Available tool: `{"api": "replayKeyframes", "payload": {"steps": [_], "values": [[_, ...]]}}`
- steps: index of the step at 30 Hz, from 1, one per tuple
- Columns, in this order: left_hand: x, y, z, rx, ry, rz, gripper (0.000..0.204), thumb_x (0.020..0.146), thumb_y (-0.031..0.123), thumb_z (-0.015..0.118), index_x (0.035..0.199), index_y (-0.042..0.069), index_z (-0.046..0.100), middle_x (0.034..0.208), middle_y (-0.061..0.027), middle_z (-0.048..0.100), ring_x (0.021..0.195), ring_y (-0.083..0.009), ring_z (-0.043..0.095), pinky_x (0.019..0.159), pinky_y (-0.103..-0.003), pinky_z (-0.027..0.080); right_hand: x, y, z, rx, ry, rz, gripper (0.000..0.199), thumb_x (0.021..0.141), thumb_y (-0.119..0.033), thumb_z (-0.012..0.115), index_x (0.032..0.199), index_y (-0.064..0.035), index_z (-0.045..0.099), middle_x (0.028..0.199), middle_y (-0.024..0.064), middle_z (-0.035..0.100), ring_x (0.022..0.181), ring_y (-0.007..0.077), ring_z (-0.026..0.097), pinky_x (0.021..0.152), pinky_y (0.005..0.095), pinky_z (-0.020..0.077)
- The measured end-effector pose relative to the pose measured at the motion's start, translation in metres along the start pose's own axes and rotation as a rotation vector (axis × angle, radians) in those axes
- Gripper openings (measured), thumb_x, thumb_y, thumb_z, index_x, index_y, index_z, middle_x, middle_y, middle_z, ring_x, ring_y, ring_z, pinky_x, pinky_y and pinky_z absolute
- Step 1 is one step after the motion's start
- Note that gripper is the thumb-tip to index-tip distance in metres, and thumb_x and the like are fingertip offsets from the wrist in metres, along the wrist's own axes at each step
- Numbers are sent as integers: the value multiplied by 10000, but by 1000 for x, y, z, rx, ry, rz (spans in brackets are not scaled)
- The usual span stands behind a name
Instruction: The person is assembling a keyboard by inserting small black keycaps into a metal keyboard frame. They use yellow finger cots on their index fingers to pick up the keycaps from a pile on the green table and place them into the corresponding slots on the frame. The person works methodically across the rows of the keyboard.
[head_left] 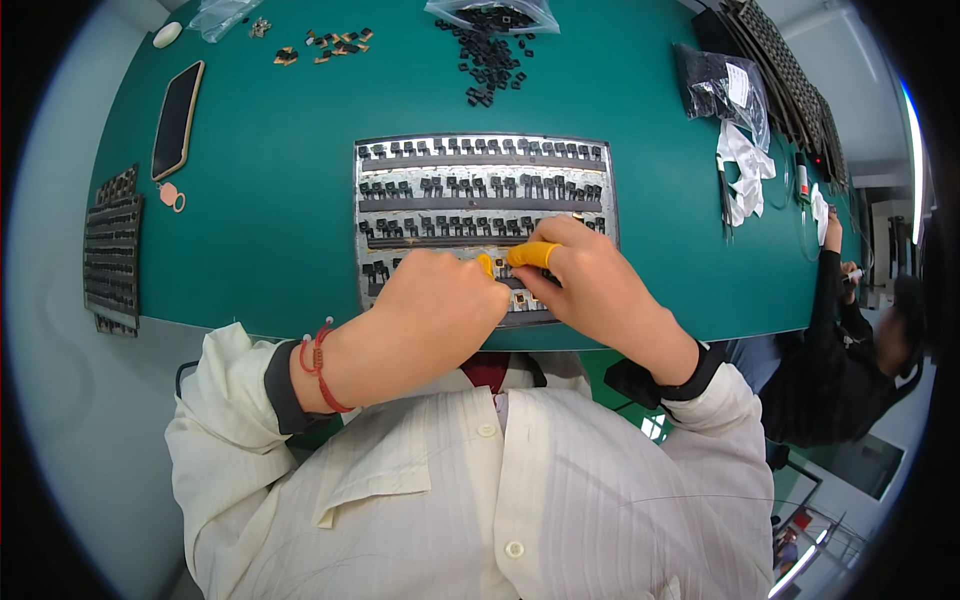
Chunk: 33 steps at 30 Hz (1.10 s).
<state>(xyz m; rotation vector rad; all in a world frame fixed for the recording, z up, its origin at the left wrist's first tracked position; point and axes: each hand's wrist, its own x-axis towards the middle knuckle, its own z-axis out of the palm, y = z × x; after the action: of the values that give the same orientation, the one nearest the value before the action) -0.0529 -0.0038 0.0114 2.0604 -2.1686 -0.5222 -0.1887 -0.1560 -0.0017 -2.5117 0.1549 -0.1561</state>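
A metal tray (358,180) lies in front of me, with rows of small black square parts (470,187) standing along its dark bars. Over its lower rows, my left hand (430,305) is closed with fingers curled, a yellow finger cot (485,264) showing at its fingertip. Close beside it, my right hand (600,280) pinches with thumb and a forefinger in another yellow finger cot (532,254). The fingertips of both hands meet near a small part in the fourth row. Whatever they grip is too small or hidden to make out.
Loose black parts (490,65) spill from a clear bag (497,14) at the back. Left are a phone (178,120) and a filled tray (113,250). A bag of black parts (715,85), stacked trays (790,80) and white tissue (745,170) lie right, near another person (840,350).
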Motion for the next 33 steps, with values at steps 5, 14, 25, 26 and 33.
{"api": "replayKeyframes", "payload": {"steps": [5,14,25,26,33], "values": [[9,-22,-32,-234,-56,-125,375,888,285,662,704,-41,664,630,-196,627,603,-374,644,584,-416,529,-17,-20,5,-113,39,110,301,866,-199,703,675,26,645,748,130,549,676,295,591,570,419,485],[73,-119,-51,-367,387,-362,393,794,259,795,928,-101,709,717,-164,700,652,-202,688,637,-308,545,-4,-29,-11,-163,-213,201,371,889,-247,678,631,17,647,593,189,592,557,360,606,532,435,490],[73,-118,-37,-233,385,-393,256,778,149,774,934,-49,727,761,-150,712,690,-236,698,661,-320,548,110,49,-52,58,38,207,299,764,-218,802,837,59,717,721,198,686,672,346,686,654,399,543],[69,-119,-37,-216,395,-394,253,781,135,770,945,-51,725,767,-149,713,697,-235,698,667,-320,550,120,53,-49,26,23,229,309,753,-226,813,837,55,719,731,196,691,683,338,691,663,395,547],[59,-127,-36,-273,440,-369,274,787,101,764,1004,-57,714,792,-147,720,719,-232,698,684,-318,554,149,58,-32,-32,-35,245,297,758,-196,804,866,65,714,774,203,703,731,299,707,685,364,555]]}}
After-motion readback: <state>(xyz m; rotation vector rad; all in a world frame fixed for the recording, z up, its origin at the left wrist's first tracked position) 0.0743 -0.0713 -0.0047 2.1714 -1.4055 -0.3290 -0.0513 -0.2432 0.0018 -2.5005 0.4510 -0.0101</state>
